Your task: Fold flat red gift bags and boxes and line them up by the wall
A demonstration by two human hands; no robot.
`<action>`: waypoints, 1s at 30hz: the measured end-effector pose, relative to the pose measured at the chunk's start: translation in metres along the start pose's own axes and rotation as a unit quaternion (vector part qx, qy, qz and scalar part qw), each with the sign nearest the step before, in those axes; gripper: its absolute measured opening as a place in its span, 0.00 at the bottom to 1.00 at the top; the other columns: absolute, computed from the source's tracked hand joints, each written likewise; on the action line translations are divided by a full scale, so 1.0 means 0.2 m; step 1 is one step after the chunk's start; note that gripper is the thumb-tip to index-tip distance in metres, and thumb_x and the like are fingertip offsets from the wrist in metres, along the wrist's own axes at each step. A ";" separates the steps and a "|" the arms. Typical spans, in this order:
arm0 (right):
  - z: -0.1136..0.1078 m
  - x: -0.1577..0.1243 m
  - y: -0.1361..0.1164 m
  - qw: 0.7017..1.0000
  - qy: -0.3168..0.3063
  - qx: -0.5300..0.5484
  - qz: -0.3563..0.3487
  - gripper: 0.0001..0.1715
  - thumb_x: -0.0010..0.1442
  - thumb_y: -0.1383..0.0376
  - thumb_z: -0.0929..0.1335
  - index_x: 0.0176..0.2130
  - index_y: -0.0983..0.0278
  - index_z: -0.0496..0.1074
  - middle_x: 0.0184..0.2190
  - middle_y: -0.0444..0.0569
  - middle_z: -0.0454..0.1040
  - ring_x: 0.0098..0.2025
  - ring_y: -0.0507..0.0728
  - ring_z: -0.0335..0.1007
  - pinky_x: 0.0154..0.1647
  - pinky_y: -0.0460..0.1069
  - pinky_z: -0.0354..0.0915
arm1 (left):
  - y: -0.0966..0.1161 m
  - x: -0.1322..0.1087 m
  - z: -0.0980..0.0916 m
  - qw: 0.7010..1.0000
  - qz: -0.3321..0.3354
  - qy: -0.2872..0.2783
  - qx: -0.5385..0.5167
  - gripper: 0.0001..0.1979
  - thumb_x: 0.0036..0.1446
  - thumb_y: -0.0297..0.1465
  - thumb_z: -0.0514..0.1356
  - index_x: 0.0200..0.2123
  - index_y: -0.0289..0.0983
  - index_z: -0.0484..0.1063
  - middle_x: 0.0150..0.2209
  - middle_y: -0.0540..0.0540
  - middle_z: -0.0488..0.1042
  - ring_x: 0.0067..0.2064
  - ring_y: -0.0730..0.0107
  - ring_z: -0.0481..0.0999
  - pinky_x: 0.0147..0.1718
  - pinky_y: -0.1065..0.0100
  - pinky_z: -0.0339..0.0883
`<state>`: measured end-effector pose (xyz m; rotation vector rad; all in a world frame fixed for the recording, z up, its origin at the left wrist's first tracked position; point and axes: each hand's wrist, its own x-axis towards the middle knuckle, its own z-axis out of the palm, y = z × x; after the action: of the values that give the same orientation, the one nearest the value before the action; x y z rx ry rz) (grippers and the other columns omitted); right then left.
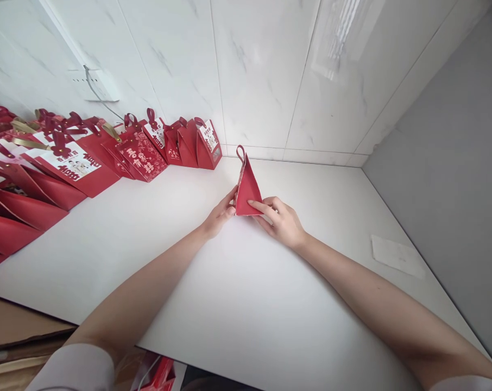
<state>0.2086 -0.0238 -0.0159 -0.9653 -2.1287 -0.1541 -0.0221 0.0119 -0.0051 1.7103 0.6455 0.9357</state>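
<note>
A red gift box (pixel 249 191) with a ribbon loop at its peak is held just above or on the white table, its plain triangular side turned towards me. My left hand (pixel 221 213) grips its left side, the fingertips partly hidden behind the box. My right hand (pixel 282 220) is closed around the lower right edge, with one finger lying across the red triangular side. Whether the box's bottom touches the table I cannot tell.
Many similar red gift boxes (pixel 142 157) stand along the wall at the left of the white table (pixel 246 304). A flat white packet (pixel 396 255) lies at the right, near a grey panel (pixel 445 136). A cable runs from a wall socket (pixel 93 85). Cardboard (pixel 18 323) shows below the table edge.
</note>
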 end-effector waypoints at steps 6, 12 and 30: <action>0.01 0.00 0.02 0.996 -0.071 -0.022 -0.057 0.25 0.71 0.65 0.58 0.65 0.57 0.57 0.34 0.48 0.77 0.31 0.57 0.72 0.36 0.53 0.68 | -0.01 -0.02 0.03 0.999 -0.017 -0.034 0.013 0.41 0.59 0.53 0.57 0.70 0.47 0.47 0.70 0.42 0.51 0.62 0.48 0.64 0.61 0.51 0.59; 0.00 0.00 0.05 0.993 -0.087 0.013 -0.080 0.26 0.70 0.66 0.57 0.65 0.56 0.54 0.38 0.48 0.78 0.31 0.57 0.71 0.35 0.52 0.68 | -0.02 -0.02 0.03 0.999 -0.024 -0.021 0.022 0.41 0.59 0.50 0.58 0.70 0.48 0.45 0.68 0.42 0.55 0.62 0.49 0.64 0.60 0.50 0.60; 0.00 -0.01 0.06 0.990 -0.103 0.051 -0.082 0.32 0.66 0.71 0.58 0.67 0.56 0.50 0.39 0.48 0.77 0.32 0.58 0.72 0.36 0.52 0.69 | -0.02 -0.02 0.03 0.999 -0.006 0.002 0.039 0.41 0.58 0.44 0.61 0.70 0.47 0.47 0.68 0.44 0.56 0.64 0.48 0.63 0.60 0.52 0.60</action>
<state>0.2163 -0.0166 -0.0195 -0.7750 -2.3815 -0.0254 -0.0191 0.0070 -0.0109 1.7708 0.7034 0.9166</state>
